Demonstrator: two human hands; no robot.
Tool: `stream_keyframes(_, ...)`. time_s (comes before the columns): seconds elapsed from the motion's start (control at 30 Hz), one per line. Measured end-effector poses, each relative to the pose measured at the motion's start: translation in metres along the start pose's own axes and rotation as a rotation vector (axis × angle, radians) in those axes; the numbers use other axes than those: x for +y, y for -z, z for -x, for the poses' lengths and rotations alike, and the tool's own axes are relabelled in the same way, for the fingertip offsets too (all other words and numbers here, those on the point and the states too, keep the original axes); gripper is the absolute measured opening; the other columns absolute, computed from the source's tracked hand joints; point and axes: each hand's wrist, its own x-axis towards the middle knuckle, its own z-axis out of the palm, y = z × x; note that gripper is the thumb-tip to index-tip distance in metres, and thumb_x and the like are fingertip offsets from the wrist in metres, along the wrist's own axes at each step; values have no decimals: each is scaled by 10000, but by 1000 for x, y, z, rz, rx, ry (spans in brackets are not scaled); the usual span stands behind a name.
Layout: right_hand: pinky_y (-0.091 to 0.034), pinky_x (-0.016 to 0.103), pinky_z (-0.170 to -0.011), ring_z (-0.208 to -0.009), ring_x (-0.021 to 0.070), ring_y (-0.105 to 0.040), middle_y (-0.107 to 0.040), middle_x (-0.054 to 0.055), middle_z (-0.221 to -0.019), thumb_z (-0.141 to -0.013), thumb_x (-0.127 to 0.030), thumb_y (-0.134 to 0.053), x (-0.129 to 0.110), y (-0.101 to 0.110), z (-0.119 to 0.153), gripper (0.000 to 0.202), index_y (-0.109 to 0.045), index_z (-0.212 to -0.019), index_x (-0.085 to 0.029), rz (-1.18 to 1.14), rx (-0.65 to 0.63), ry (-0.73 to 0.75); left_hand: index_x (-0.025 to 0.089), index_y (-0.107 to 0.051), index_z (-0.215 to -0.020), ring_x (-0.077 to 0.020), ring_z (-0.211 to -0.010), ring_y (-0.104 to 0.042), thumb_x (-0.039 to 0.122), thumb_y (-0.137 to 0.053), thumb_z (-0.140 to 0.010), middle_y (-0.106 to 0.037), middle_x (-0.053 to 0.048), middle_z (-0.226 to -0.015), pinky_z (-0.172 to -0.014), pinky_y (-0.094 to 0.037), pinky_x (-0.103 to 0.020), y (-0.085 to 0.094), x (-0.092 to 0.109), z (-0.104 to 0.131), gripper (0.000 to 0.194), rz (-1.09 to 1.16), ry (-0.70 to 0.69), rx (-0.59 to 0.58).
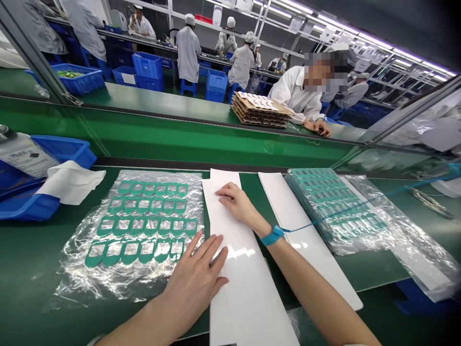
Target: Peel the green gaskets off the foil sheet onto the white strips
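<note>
White glossy strips (241, 283) lie overlapped down the middle of the green table. My left hand (198, 269) rests with fingers spread, its fingertips between the strips and a clear plastic sheet. On that sheet (140, 283) sit rows of green frame-shaped pieces (135, 226). Over the upper part of the strips is my right hand (232, 199), its thumb and fingers pinched together; what they hold, if anything, is too small to make out. A blue wrist strap with a cord circles the right wrist.
To the right lie another white strip (309, 240) and a stack of green-pieced sheets (334, 202). Tweezers (430, 202) are farther right. Blue bins and a white cloth (74, 180) stand left. Beyond the ledge, a person leans near stacked cardboard (261, 113).
</note>
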Motion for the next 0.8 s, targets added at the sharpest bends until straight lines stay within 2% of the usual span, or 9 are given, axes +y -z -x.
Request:
stream_keyframes(0.2,-445,329,-798,-888,185,-534,-552,35,-881,-822,-65,-549,-1,-3,-2,171,-667,-825,-188,-2,-33,-2,161,-498,-1284,-258,-1287,-462,410,-524,-945,-499,-139,-1380,-1079,-382,-523,1,0,-1,421,-25,7,-20)
stream_keyframes(0.27,-460,332,-806,-900,188,-550,-569,42,-906,-822,-76,-564,-7,2,-2,153,-666,-861,-184,-1,-43,4,160,-494,-1288,-257,-1292,-455,416,-511,-951,-496,-137,-1384,-1080,-378,-526,1,-1,0,423,-30,9,-27)
stream_keyframes(0.37,-449,401,-914,-1005,223,-559,-592,77,-1061,-874,-170,-597,-31,18,15,189,-654,-1052,-192,130,-79,60,174,-482,-1302,-254,-1297,-448,422,-510,-951,-488,-129,-1392,-1080,-374,-530,1,-1,1,431,-19,23,-37)
stream_keyframes(0.43,-404,484,-986,-1105,269,-531,-574,101,-1190,-906,-283,-611,-55,29,45,290,-616,-1189,-223,319,-165,94,181,-478,-1304,-252,-1297,-446,429,-514,-948,-478,-125,-1401,-1077,-378,-530,0,0,1,436,-3,38,-34)
stream_keyframes(0.5,-410,518,-998,-1172,309,-513,-539,117,-1299,-879,-408,-646,-77,37,87,502,-526,-1338,-243,441,-338,133,177,-477,-1302,-255,-1290,-452,441,-525,-941,-487,-124,-1391,-1075,-384,-530,0,1,0,450,15,52,-19)
stream_keyframes(0.57,-457,508,-978,-1223,352,-496,-493,134,-1389,-785,-540,-706,-92,39,134,810,-389,-1460,-223,538,-463,184,173,-483,-1293,-260,-1271,-469,429,-560,-924,-521,-120,-1349,-1079,-383,-533,0,2,-1,455,41,58,-11)
stream_keyframes(0.6,-506,476,-922,-1205,360,-522,-499,151,-1392,-782,-548,-699,-96,37,157,848,-362,-1479,-202,572,-471,284,171,-487,-1286,-262,-1256,-481,411,-588,-911,-541,-118,-1318,-1082,-379,-537,-1,2,-1,456,54,62,-13)
stream_keyframes(0.7,-541,404,-909,-1235,332,-522,-473,143,-1419,-863,-435,-644,-97,31,207,770,-307,-1507,-181,721,-438,292,150,-497,-1263,-271,-1223,-503,340,-663,-868,-567,-121,-1258,-1094,-362,-551,-1,0,-2,468,77,54,-14)
stream_keyframes(0.8,-510,368,-989,-1298,280,-467,-423,96,-1462,-949,-257,-475,-97,39,228,581,-315,-1504,-185,680,-403,228,112,-491,-1258,-285,-1208,-507,286,-665,-865,-551,-146,-1264,-1093,-356,-569,4,0,0,463,83,25,49)
